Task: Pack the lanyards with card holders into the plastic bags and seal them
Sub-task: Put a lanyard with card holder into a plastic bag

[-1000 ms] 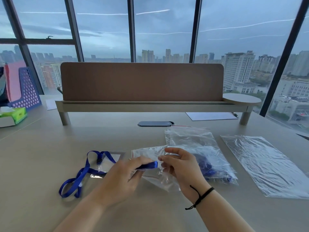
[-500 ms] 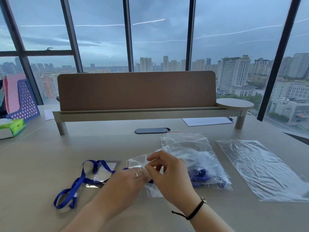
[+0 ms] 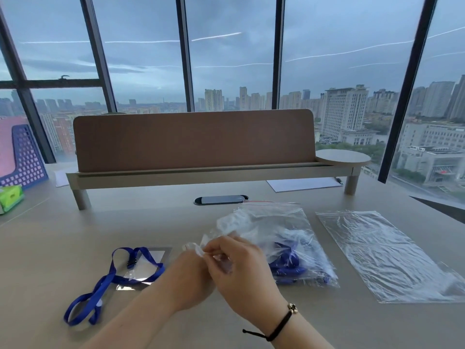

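Observation:
My left hand (image 3: 187, 280) and my right hand (image 3: 241, 270) meet in the middle of the desk, and both pinch the mouth of a crumpled clear plastic bag (image 3: 226, 225) lifted off the desk. What the bag contains is hidden by my hands. A blue lanyard (image 3: 105, 285) with a clear card holder (image 3: 147, 267) lies loose on the desk to the left. Behind my right hand lies a packed bag (image 3: 297, 248) with blue lanyards inside. An empty flat bag (image 3: 385, 258) lies at the right.
A low wooden desk shelf (image 3: 201, 172) with a brown back panel spans the far side. A dark oval cable port (image 3: 220, 199) sits before it. Paper and a pen (image 3: 304, 184) lie under its right end. A blue-and-pink file rack (image 3: 20, 157) and a green box (image 3: 10, 197) stand far left.
The blue strap end that my left hand held at the bag's mouth is no longer visible. Both hands have closed together on the bag's opening, and the bag has risen and crumpled.

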`<state>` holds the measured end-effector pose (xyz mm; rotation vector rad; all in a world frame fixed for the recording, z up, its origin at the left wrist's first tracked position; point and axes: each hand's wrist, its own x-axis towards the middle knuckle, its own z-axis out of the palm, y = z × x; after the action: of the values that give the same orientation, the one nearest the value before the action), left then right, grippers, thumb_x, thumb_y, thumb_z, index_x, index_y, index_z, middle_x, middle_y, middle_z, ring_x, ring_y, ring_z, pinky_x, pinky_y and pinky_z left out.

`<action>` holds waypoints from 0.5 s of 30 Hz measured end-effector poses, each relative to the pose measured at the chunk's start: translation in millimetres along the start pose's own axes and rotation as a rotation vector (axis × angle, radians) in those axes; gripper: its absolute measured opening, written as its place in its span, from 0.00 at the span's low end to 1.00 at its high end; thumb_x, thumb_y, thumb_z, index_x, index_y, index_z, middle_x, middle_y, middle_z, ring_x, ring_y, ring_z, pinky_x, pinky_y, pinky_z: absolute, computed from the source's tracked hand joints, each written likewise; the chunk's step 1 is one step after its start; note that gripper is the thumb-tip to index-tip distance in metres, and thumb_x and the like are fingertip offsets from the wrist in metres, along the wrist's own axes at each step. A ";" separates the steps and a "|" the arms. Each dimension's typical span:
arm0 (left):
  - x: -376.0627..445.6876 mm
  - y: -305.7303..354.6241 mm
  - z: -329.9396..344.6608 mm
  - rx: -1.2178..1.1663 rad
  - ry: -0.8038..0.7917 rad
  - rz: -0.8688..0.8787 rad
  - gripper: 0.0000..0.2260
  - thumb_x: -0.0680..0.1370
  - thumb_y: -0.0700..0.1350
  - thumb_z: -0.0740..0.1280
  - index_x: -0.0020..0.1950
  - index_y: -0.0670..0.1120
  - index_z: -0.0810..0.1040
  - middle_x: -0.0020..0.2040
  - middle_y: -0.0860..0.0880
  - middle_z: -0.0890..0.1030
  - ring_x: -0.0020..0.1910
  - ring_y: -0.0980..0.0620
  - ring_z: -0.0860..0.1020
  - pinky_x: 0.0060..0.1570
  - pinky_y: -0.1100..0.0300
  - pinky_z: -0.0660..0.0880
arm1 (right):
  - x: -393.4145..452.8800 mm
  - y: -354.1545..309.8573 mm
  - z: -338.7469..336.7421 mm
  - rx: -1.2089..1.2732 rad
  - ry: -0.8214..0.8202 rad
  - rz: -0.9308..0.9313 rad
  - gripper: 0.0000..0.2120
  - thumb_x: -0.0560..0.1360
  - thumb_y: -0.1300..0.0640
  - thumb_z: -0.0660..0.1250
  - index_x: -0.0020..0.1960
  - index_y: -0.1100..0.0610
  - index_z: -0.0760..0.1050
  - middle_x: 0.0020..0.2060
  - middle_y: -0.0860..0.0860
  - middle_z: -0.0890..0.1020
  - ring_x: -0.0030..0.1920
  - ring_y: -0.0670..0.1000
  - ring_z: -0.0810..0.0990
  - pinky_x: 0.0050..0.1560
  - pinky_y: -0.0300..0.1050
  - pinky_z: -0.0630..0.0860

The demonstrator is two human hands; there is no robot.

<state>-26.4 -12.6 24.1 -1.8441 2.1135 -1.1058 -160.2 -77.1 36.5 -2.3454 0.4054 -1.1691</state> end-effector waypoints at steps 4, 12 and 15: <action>-2.5 -7.0 13.0 -0.106 -0.043 -0.106 0.11 0.69 0.36 0.59 0.27 0.47 0.71 0.21 0.49 0.70 0.17 0.53 0.63 0.19 0.61 0.61 | -1.4 4.8 0.7 -0.231 -0.061 -0.046 0.14 0.68 0.58 0.66 0.52 0.45 0.75 0.43 0.42 0.82 0.46 0.46 0.77 0.44 0.43 0.75; -22.2 -16.4 29.2 -0.415 -0.149 -0.481 0.19 0.79 0.62 0.62 0.67 0.56 0.76 0.59 0.54 0.81 0.58 0.52 0.78 0.51 0.59 0.74 | 0.4 17.0 -7.3 -0.391 -0.194 0.223 0.15 0.74 0.60 0.62 0.58 0.47 0.72 0.54 0.43 0.75 0.49 0.49 0.77 0.34 0.39 0.64; -32.3 -23.5 26.0 -0.502 -0.188 -0.535 0.23 0.76 0.68 0.60 0.64 0.57 0.76 0.55 0.56 0.81 0.53 0.56 0.78 0.50 0.60 0.75 | 1.3 20.7 -9.1 -0.375 -0.209 0.311 0.08 0.76 0.56 0.61 0.54 0.49 0.74 0.50 0.45 0.76 0.45 0.48 0.76 0.41 0.42 0.73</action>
<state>14.4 5.6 7.6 -2.7266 1.9608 -0.4406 -167.7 -97.7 30.8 -2.5611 0.9420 -0.7424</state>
